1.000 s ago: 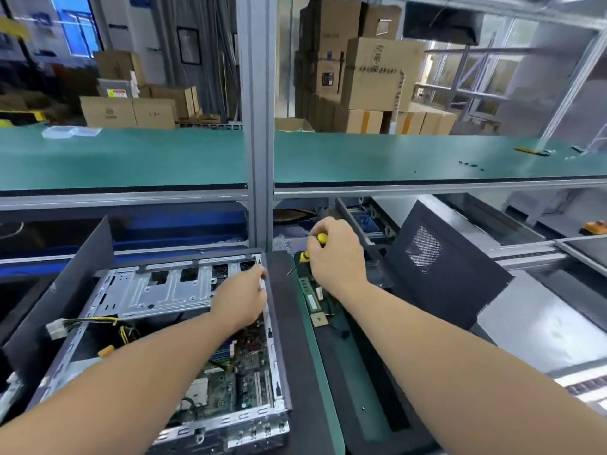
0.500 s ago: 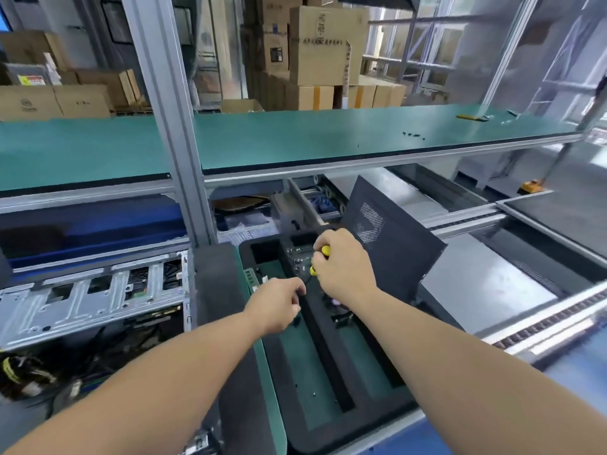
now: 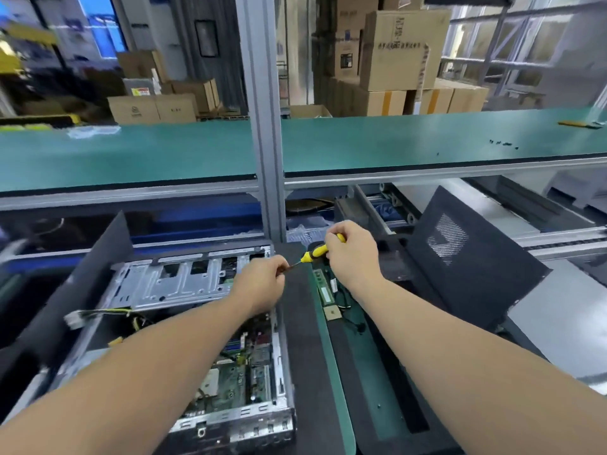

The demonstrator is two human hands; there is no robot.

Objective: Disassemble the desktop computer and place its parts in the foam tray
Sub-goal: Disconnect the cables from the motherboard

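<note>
The opened desktop computer (image 3: 184,287) lies at lower left, its metal drive cage and green motherboard (image 3: 236,379) showing. To its right sits the black foam tray (image 3: 299,339), holding a green memory stick (image 3: 323,287), a small square chip (image 3: 331,312) and black cable. My right hand (image 3: 353,254) grips a yellow-handled screwdriver (image 3: 317,252) over the tray's far end. My left hand (image 3: 262,284) hovers at the case's right rim, its fingers pinched at the screwdriver's tip; what they pinch is too small to tell.
A black side panel (image 3: 469,257) leans against the tray's right side, and another dark panel (image 3: 75,290) stands left of the case. A grey upright post (image 3: 262,126) rises behind the hands. A green shelf (image 3: 427,139) spans above, cardboard boxes behind it.
The view swung right over the tray, then back left. My left hand went from the case to the tray and now sits at the screwdriver tip by the case rim.
</note>
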